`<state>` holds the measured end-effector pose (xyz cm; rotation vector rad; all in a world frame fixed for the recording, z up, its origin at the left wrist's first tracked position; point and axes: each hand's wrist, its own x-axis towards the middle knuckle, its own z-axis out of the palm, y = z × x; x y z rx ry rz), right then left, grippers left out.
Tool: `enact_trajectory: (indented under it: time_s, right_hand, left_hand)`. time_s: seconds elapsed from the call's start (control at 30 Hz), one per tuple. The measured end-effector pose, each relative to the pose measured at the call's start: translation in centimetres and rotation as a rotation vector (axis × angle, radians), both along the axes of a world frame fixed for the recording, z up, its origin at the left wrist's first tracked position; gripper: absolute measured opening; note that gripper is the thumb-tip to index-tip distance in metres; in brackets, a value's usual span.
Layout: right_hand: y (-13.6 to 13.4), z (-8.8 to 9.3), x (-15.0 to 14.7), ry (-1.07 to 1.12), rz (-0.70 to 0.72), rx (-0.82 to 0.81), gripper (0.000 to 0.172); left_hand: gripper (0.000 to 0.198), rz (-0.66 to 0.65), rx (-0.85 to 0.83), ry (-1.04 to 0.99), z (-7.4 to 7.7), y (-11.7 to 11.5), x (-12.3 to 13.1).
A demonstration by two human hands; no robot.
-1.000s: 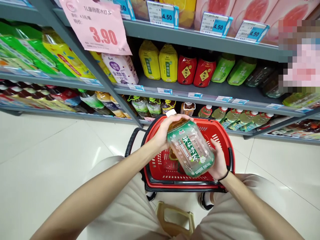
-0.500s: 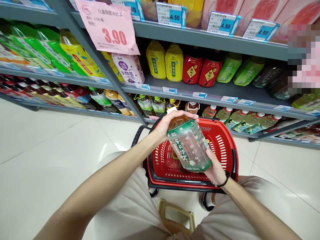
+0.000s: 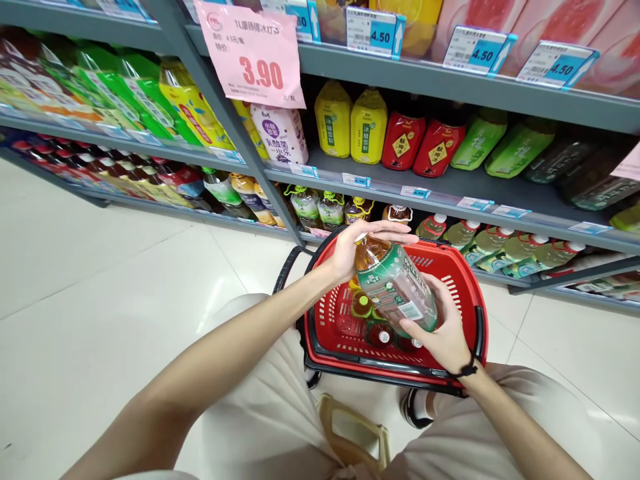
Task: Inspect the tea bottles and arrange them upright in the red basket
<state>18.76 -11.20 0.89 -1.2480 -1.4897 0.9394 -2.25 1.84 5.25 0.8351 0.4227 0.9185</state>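
A tea bottle (image 3: 400,287) with a green floral label and amber liquid is tilted above a red shopping basket (image 3: 327,327), its barcode side facing me. My right hand (image 3: 447,333) wraps around the lower part of the bottle, thumb on the near side. At the bottle's top, my left hand (image 3: 350,247) rests by the white cap, its fingers stretched out flat beyond it. Inside the basket lie several bottles (image 3: 379,335), partly hidden by the held bottle and my right hand.
Drink shelves (image 3: 350,177) stretch across the front, holding yellow bottles (image 3: 333,120), red bottles (image 3: 404,140) and green bottles (image 3: 480,140). A pink price sign (image 3: 255,60) hangs at upper left. Between my legs stands a small tan stool (image 3: 350,427) on the tiled floor (image 3: 100,300).
The bottle has turned about its length, bringing the barcode into view. My right hand's grip has shifted around it, and my left fingers have straightened. The view has swung slightly left.
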Motion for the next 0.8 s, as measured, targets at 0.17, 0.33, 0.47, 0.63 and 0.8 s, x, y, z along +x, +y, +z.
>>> enact_trajectory:
  time_s: [0.17,0.33,0.47,0.63,0.8]
  right_hand:
    - [0.2,0.0,-0.2,-0.017,-0.02,-0.001,0.08]
    - [0.4,0.1,0.2,0.217,-0.009,-0.195,0.073]
    - [0.3,0.0,0.2,0.585,-0.052,-0.51,0.064]
    - [0.3,0.4,-0.6,0.907,-0.07,-0.723,0.05]
    - [0.1,0.9,-0.7,0.978,0.31,-0.951,0.079]
  left_hand:
    - [0.055,0.021,0.011,0.018,0.3,-0.2,-0.1]
    - [0.053,0.045,0.019,0.044,0.6,-0.3,-0.2]
    - [0.049,0.057,0.06,0.044,1.3,-0.6,-0.3]
    - [0.041,0.008,0.125,0.085,2.1,-1.0,-0.2]
    - [0.023,-0.004,0.025,0.008,2.0,-1.6,0.7]
